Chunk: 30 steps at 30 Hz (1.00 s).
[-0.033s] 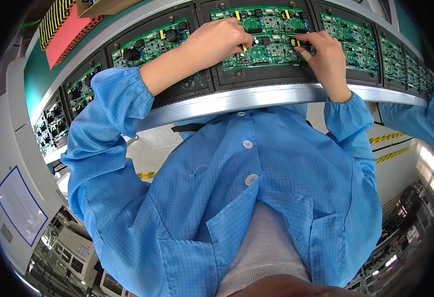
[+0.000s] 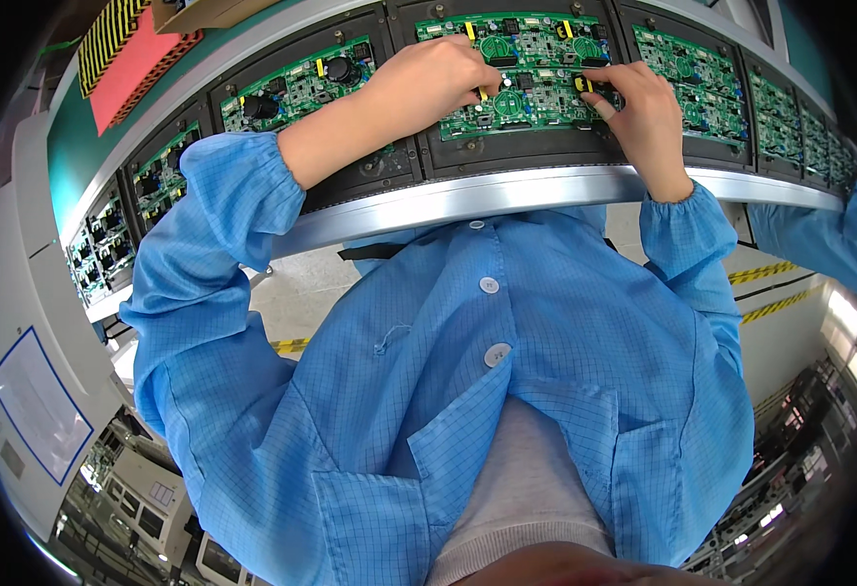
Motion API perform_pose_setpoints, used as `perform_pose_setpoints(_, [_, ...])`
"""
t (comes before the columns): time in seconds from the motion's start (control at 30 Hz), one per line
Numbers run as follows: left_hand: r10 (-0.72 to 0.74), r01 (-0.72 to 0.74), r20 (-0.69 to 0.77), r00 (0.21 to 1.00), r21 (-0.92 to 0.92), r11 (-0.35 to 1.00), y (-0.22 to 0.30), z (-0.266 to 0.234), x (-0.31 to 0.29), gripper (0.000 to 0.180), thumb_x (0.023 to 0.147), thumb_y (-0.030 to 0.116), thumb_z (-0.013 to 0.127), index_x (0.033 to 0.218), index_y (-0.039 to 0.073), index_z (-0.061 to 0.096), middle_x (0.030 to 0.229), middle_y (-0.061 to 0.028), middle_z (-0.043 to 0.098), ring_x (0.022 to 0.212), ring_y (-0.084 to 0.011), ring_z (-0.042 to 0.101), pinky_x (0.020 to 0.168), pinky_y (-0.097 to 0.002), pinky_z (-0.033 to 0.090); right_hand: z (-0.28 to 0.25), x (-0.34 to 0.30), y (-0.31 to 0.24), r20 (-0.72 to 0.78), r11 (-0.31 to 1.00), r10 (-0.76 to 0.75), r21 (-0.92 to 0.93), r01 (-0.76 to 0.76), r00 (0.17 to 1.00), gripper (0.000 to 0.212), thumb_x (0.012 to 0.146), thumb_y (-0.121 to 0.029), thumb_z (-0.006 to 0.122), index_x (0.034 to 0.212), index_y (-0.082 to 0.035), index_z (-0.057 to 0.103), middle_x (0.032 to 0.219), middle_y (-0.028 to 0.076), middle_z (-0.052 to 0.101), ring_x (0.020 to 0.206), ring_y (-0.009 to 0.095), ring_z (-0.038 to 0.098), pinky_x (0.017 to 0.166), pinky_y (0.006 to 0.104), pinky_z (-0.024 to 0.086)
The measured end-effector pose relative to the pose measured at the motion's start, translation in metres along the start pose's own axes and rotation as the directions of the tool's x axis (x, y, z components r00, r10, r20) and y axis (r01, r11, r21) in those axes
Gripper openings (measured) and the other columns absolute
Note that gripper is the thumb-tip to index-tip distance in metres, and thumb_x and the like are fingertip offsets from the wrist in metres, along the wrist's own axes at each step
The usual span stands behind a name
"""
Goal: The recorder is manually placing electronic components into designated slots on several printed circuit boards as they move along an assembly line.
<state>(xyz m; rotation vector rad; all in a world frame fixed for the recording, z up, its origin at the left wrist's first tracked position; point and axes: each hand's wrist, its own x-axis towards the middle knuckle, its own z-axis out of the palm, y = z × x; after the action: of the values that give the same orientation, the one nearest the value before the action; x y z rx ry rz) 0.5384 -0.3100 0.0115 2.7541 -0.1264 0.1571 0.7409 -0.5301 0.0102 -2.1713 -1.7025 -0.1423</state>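
Note:
A green circuit board panel (image 2: 542, 115) crowded with small parts lies in a black carrier (image 2: 536, 151) in front of me. My left hand (image 2: 438, 80) reaches over its left side, fingers curled and closed around a small yellow component (image 2: 484, 95). The fingertips partly hide that piece. Toward the panel's right side, my right hand (image 2: 641, 105) pinches a small yellow-and-black component (image 2: 583, 85) between thumb and finger. This part sits at the board's surface; whether it is seated cannot be made out.
More carriers hold boards to the left (image 2: 296, 93) and right (image 2: 692, 83). A silver rail (image 2: 467, 192) runs along the near edge. A red sheet (image 2: 135, 73) and a cardboard box (image 2: 204, 14) lie at far left. Another blue sleeve (image 2: 809, 234) shows at right.

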Motion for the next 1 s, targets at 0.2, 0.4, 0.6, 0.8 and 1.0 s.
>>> perform_pose_setpoints(0.2, [-0.028,0.028,-0.01,1.0,-0.003,1.0,0.002,0.003,0.0,0.02,0.081,0.014,0.079,0.1,0.011,0.075,0.097,-0.0028,0.074,0.1,-0.0243,0.067,0.088,-0.0391,0.058,0.004,0.0,-0.003,-0.04,0.999,-0.034,0.008,0.035,0.999,0.028,0.08,-0.017,0.083,0.107,-0.015,0.075,0.096,0.004,0.07,0.09,0.026,0.066,0.079,0.0379,0.049])
perform_pose_setpoints(0.4, [-0.042,0.044,-0.038,0.998,0.034,0.998,0.009,0.003,0.002,0.019,0.079,0.013,0.08,0.098,0.012,0.076,0.099,-0.0013,0.075,0.098,-0.0243,0.068,0.086,-0.039,0.059,0.002,-0.001,-0.003,-0.02,1.0,-0.007,-0.026,0.007,1.0,0.026,0.08,-0.016,0.083,0.105,-0.015,0.075,0.094,0.002,0.069,0.089,0.024,0.065,0.077,0.0364,0.048])
perform_pose_setpoints(0.6, [-0.056,0.058,-0.046,0.997,0.04,0.998,0.001,0.005,-0.002,0.02,0.08,0.013,0.079,0.099,0.013,0.076,0.094,-0.0019,0.073,0.1,-0.025,0.066,0.085,-0.0395,0.058,0.005,0.004,-0.004,-0.051,0.996,-0.084,-0.033,0.082,0.995,0.025,0.081,-0.015,0.082,0.104,-0.014,0.075,0.094,0.002,0.069,0.088,0.024,0.065,0.076,0.0372,0.048])
perform_pose_setpoints(0.8, [0.004,0.002,-0.067,0.998,0.081,0.997,0.012,-0.012,-0.005,0.026,0.081,0.01,0.077,0.106,0.014,0.074,0.104,-0.0039,0.072,0.1,-0.0262,0.066,0.088,-0.0381,0.056,0.002,0.004,-0.006,-0.007,0.998,-0.054,0.037,0.054,0.999,0.025,0.079,-0.012,0.08,0.103,-0.011,0.073,0.096,0.003,0.069,0.095,0.025,0.064,0.08,0.0382,0.046])
perform_pose_setpoints(1.0, [0.166,-0.004,-0.401,0.901,0.374,0.928,-0.036,-0.098,0.002,0.023,0.083,0.01,0.069,0.105,0.013,0.075,0.097,-0.0057,0.072,0.086,-0.0301,0.068,0.075,-0.0423,0.058,-0.006,0.001,-0.008,0.01,0.995,-0.011,0.103,0.01,1.0,0.027,0.077,-0.007,0.08,0.102,-0.009,0.071,0.095,0.004,0.069,0.094,0.027,0.063,0.079,0.0391,0.046])
